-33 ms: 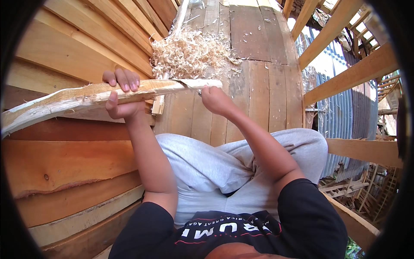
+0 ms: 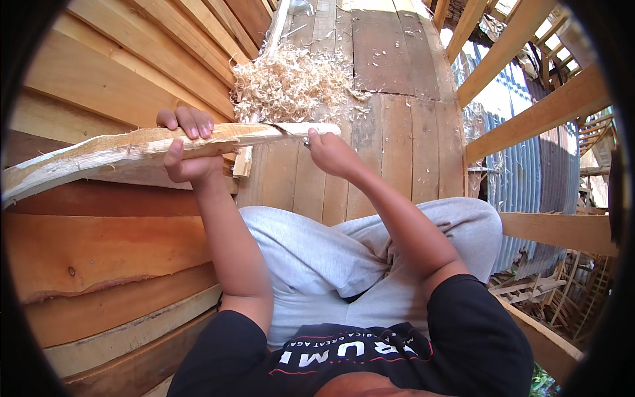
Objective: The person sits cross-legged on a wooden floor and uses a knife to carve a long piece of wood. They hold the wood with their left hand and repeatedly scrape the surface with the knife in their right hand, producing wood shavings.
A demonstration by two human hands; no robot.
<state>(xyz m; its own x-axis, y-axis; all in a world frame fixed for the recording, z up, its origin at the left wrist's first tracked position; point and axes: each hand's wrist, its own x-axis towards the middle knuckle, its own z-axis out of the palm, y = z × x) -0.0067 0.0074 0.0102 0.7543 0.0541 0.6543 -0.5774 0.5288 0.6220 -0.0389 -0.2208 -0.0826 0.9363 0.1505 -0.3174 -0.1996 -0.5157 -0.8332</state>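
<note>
A long, curved, pale wooden piece [image 2: 112,152] with whittled faces stretches from the far left edge to the middle of the view. My left hand [image 2: 197,168] is closed around it, the thumb on the near side and the fingers over the top. Close to its right end, my right hand [image 2: 331,153] grips a knife, whose thin dark blade [image 2: 280,128] lies against the wood. The fist hides the knife's handle.
Curly wood shavings [image 2: 288,83] are heaped on the plank floor [image 2: 390,152] beyond the wood. Stacked boards [image 2: 106,245] line the left side. A timber railing [image 2: 539,116] stands on the right, with corrugated metal sheets [image 2: 526,172] outside it. My grey-trousered legs [image 2: 423,225] are folded below my arms.
</note>
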